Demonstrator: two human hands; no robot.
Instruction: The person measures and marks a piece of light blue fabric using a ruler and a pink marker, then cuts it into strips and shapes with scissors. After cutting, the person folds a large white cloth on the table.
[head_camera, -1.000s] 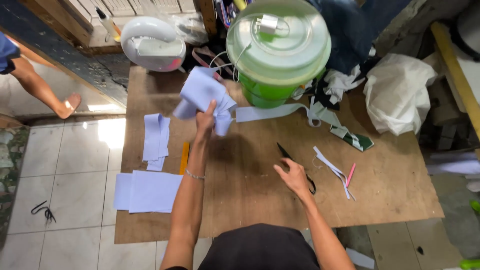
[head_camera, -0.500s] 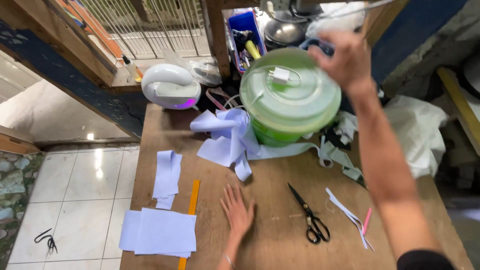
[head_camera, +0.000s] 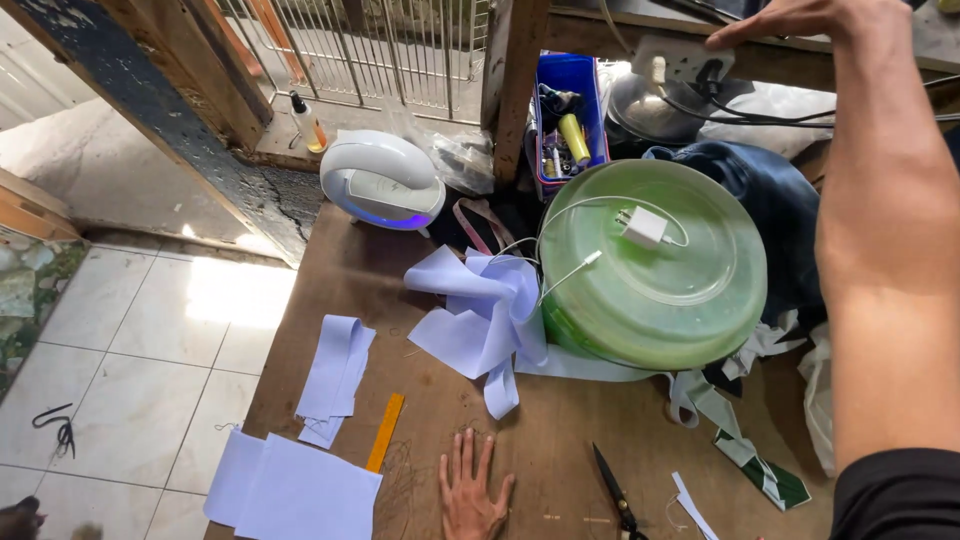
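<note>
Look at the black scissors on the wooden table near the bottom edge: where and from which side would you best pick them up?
Probably by the handle end, low in the picture, coming from the near side. The scissors lie flat with the closed blades pointing away toward the green tub; the handles are cut off by the frame. The left hand, flat on the table, is closest.

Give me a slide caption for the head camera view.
Left hand flat on wooden table; right hand at power strip above.

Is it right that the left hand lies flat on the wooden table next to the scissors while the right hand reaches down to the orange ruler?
Not quite. The head view shows the right hand reaching up to the white power strip, not the orange ruler. The left hand does lie flat on the wooden table beside the scissors.
</note>
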